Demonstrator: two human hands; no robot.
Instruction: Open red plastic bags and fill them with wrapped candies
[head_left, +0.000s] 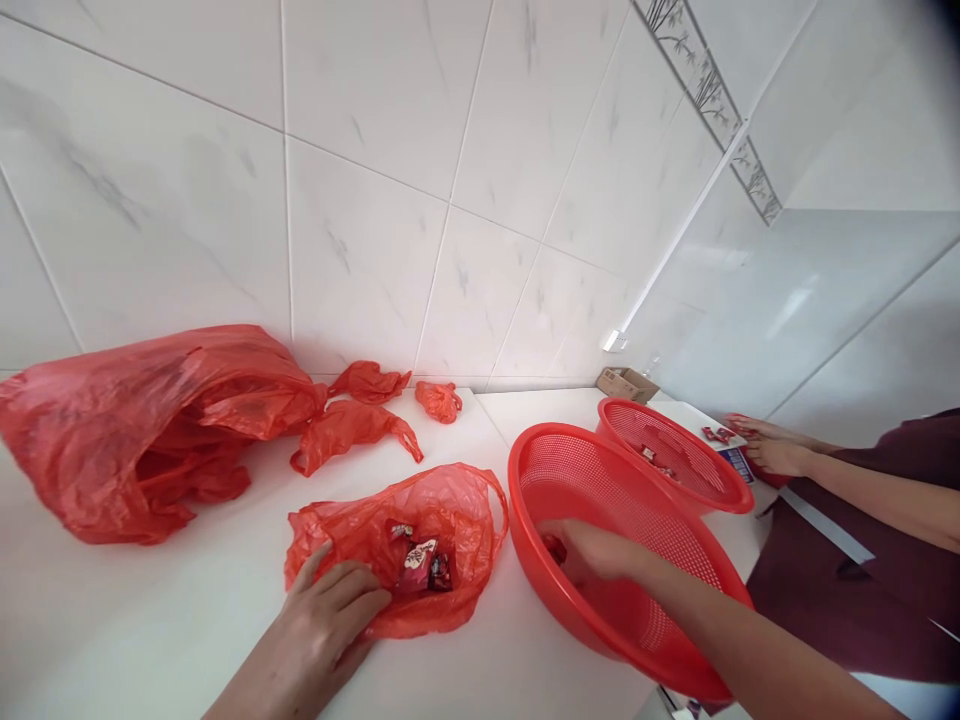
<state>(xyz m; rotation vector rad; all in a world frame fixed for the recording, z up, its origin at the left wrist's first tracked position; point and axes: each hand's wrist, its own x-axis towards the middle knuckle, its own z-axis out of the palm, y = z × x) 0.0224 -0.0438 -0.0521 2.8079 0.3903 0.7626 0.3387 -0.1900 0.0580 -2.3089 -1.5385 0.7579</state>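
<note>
The right hand (589,553) reaches into the near red basket (660,640), which tilts with its open mouth facing left toward the bag; the fingertips curl around something small and red at the basket's bottom, but the hand covers most of it, so I cannot tell what it is or whether the hand truly grips it. The basket's near rim is cut off at the bottom edge of the view.

The left hand (326,615) lies palm down, fingers spread and loosely bent, pressing on the near-left part of a small red plastic bag (457,510). This bag lies flat near the front edge of the worktop (150,620), its mouth and handle loop toward the basket. Wrapped sweets (420,562) show through the thin film; their print is too small to read.

A second red basket (675,455) sits behind the first, toward the right edge, with a few small wrapped pieces inside. Another person's hands (772,445) rest beyond it, partly hidden by its rim. A large crumpled red bag (142,420) lies at the left, with smaller bags (352,425) near the tiled wall (360,200).
</note>
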